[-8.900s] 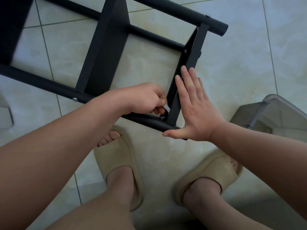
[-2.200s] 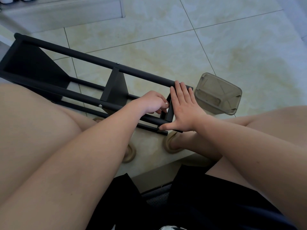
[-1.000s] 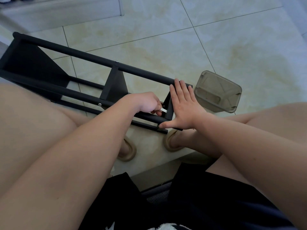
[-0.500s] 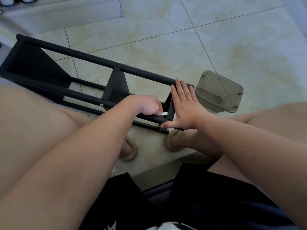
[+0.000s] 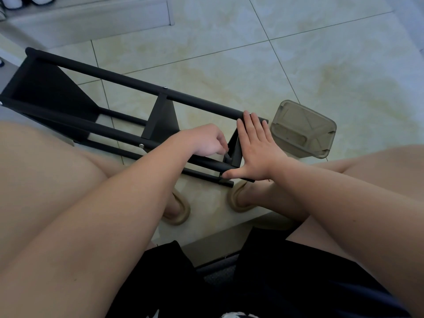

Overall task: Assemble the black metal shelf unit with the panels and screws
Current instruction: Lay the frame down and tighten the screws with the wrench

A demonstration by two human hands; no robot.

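Note:
The black metal shelf unit (image 5: 128,86) lies on its side on the tiled floor, its tubes running from far left to the middle. My right hand (image 5: 257,148) presses flat, fingers straight, against the end panel (image 5: 236,148) at the near end of the frame. My left hand (image 5: 206,141) is curled just left of that panel and pinches a small dark hex key (image 5: 227,156), held at the joint of the panel and the lower tube. The screw itself is hidden. A middle panel (image 5: 161,120) and a far panel (image 5: 49,92) stand between the tubes.
A translucent grey plastic container (image 5: 302,129) sits on the floor just right of the shelf end. My feet in beige slippers (image 5: 177,212) rest under the frame. A raised tiled step (image 5: 91,17) runs along the far left.
The left hand has turned slightly at the joint; the pale tip of the key seen before now looks dark. The right hand stays pressed on the end panel. The view shifted little.

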